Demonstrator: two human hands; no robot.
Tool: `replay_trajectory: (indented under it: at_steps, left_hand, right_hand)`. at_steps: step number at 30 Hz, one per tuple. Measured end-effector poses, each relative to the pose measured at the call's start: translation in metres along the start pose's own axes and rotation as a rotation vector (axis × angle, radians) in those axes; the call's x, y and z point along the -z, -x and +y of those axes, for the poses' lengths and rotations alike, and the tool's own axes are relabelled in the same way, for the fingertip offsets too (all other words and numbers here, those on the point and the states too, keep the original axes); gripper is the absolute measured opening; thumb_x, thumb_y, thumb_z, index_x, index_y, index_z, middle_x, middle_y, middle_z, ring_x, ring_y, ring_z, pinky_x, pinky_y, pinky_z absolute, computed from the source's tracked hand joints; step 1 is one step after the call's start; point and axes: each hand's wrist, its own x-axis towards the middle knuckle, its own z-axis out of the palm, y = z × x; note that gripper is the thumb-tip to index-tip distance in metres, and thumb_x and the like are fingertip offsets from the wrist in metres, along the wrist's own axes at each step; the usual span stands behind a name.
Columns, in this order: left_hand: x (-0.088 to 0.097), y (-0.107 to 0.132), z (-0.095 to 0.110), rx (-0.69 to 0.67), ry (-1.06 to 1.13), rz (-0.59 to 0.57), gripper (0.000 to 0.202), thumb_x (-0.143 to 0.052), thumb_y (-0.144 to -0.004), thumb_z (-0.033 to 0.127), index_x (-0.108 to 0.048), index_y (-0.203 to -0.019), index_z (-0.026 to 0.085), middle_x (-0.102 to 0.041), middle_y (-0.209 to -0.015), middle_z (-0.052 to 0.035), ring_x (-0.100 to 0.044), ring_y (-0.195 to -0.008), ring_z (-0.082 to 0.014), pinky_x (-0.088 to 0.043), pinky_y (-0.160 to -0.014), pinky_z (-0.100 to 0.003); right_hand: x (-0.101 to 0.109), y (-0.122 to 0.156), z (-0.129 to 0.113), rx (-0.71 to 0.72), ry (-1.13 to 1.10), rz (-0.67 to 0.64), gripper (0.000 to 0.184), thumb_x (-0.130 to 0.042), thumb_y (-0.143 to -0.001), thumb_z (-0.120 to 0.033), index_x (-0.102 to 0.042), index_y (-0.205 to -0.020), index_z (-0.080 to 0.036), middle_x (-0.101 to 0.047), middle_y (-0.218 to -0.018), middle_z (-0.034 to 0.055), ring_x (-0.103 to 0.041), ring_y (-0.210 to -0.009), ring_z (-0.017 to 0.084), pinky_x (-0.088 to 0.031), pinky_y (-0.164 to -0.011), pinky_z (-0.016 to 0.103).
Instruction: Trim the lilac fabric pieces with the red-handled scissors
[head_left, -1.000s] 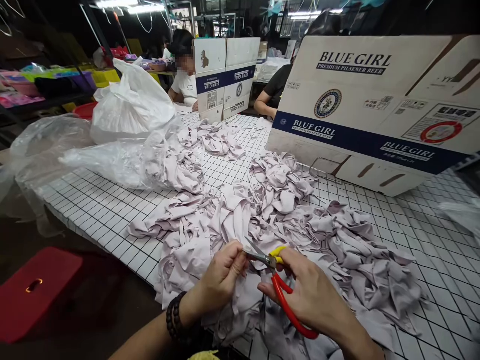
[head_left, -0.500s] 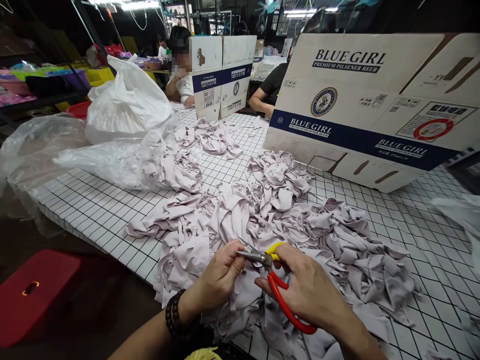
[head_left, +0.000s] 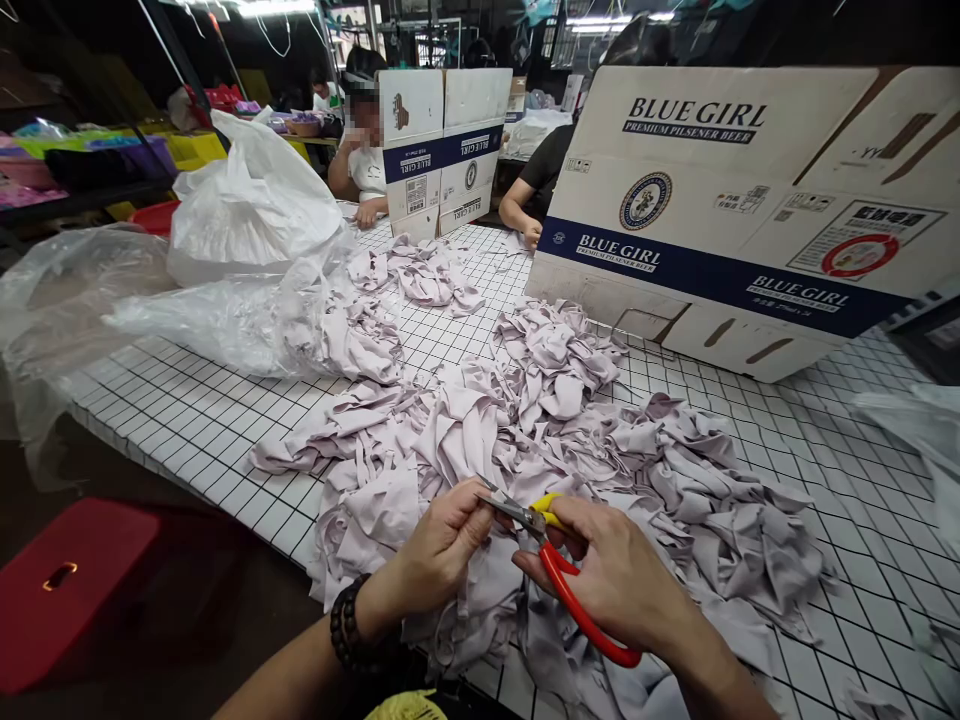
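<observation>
My right hand [head_left: 615, 570] grips a pair of scissors [head_left: 546, 530] with one red and one yellow handle. The metal blades point left and reach the fingertips of my left hand [head_left: 450, 535]. That hand is pinched closed at the blade tips; what lies between its thumb and fingers is too small to make out. A dark beaded bracelet circles the left wrist. Beneath both hands spreads a loose heap of pale lilac-grey fabric pieces [head_left: 457, 430].
A large white carton [head_left: 697, 190] stands at the back right, a smaller carton [head_left: 442, 150] behind it. White plastic bags [head_left: 255, 210] lie on the left of the grid-patterned table [head_left: 187, 430]. Two people sit across. A red stool [head_left: 75, 590] stands lower left.
The scissor blades look closer together, and my left hand has shifted very slightly right. Across the table, one person's hand now shows beside the large carton.
</observation>
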Motion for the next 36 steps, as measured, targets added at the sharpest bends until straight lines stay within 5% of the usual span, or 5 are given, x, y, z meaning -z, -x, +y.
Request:
replay_trajectory:
  at_steps: [19,23,29,34,36]
  left_hand:
    - [0.004,0.004,-0.002,0.046,0.095,0.001,0.039,-0.041,-0.097,0.046,-0.061,-0.084,0.016,-0.055,-0.081,-0.0045,-0.047,-0.07,-0.0136,-0.041,-0.066,-0.025]
    - [0.004,0.004,-0.002,0.101,0.17,0.002,0.039,-0.042,-0.097,0.047,-0.061,-0.084,0.015,-0.05,-0.077,-0.0025,-0.045,-0.067,-0.0124,-0.039,-0.062,-0.024]
    - [0.003,0.005,-0.005,0.107,0.299,0.009,0.038,-0.041,-0.097,0.045,-0.058,-0.085,0.014,-0.049,-0.071,-0.001,-0.047,-0.066,-0.0121,-0.042,-0.064,-0.024]
    - [0.016,0.01,-0.002,0.022,0.054,0.245,0.042,-0.063,-0.086,0.038,-0.052,-0.122,0.019,-0.056,-0.12,-0.0108,-0.055,-0.105,-0.0223,-0.046,-0.093,-0.037]
    - [0.02,0.013,0.004,0.096,0.034,0.13,0.058,-0.073,-0.077,0.032,-0.049,-0.129,0.02,-0.058,-0.12,-0.0107,-0.057,-0.105,-0.0237,-0.049,-0.091,-0.037]
  right_hand:
    - [-0.01,-0.001,0.008,0.067,-0.063,0.063,0.044,-0.062,-0.077,-0.044,-0.03,-0.056,-0.023,-0.036,-0.053,-0.0054,-0.035,-0.051,0.012,-0.024,-0.051,0.025]
    - [-0.006,-0.009,0.017,-0.061,-0.378,-0.055,0.039,-0.065,-0.076,-0.044,-0.039,-0.057,-0.022,-0.036,-0.054,-0.0069,-0.035,-0.051,0.011,-0.027,-0.049,0.024]
    - [-0.032,-0.057,0.007,-0.018,-0.753,0.07,0.034,-0.075,-0.061,-0.028,-0.057,-0.089,-0.019,-0.054,-0.071,-0.0052,-0.046,-0.06,0.011,-0.041,-0.056,0.024]
    - [-0.023,-0.064,-0.028,0.039,-0.95,0.005,0.031,-0.068,-0.07,-0.042,-0.043,-0.073,-0.022,-0.043,-0.058,-0.0082,-0.039,-0.049,0.009,-0.035,-0.046,0.021]
    - [-0.007,-0.05,-0.038,0.041,-1.109,-0.162,0.036,-0.071,-0.069,-0.043,-0.042,-0.072,-0.023,-0.041,-0.057,-0.0089,-0.037,-0.046,0.008,-0.034,-0.045,0.021]
